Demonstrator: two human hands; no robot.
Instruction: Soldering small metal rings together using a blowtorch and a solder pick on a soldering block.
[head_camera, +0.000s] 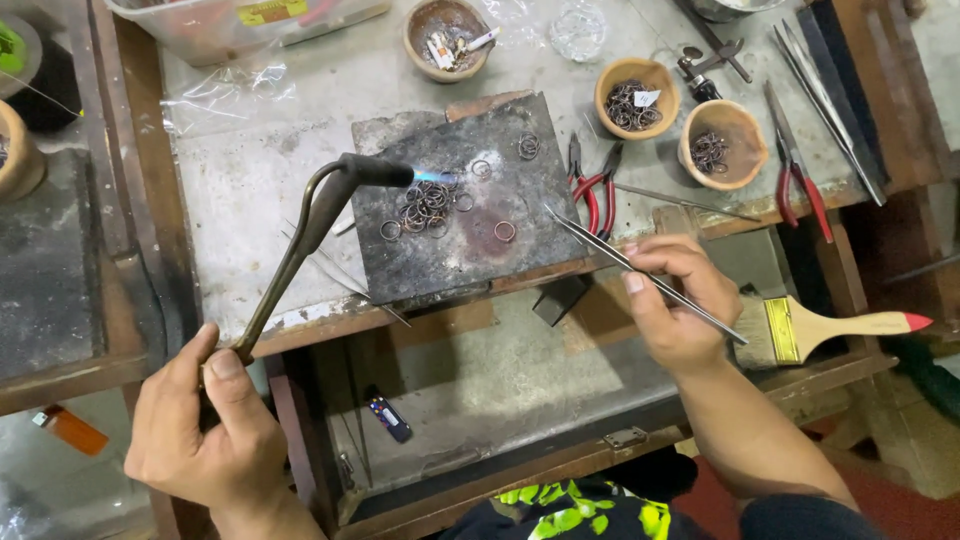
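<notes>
My left hand (215, 425) grips the handle of a curved metal blowtorch (310, 225). Its nozzle throws a small blue flame onto a pile of metal rings (428, 205) on a dark soldering block (470, 240). Loose single rings lie around the pile on the block. My right hand (675, 300) holds long steel tweezers (610, 255), their tips resting over the block's right edge, apart from the rings.
Red-handled pliers (598, 190) lie right of the block. Two clay bowls (637, 95) (722, 143) hold more rings, a third bowl (447, 35) sits at the back. A paintbrush (830, 328) lies at right, more pliers (800, 180) and long tweezers beyond. A lighter (390, 418) lies in the drawer below.
</notes>
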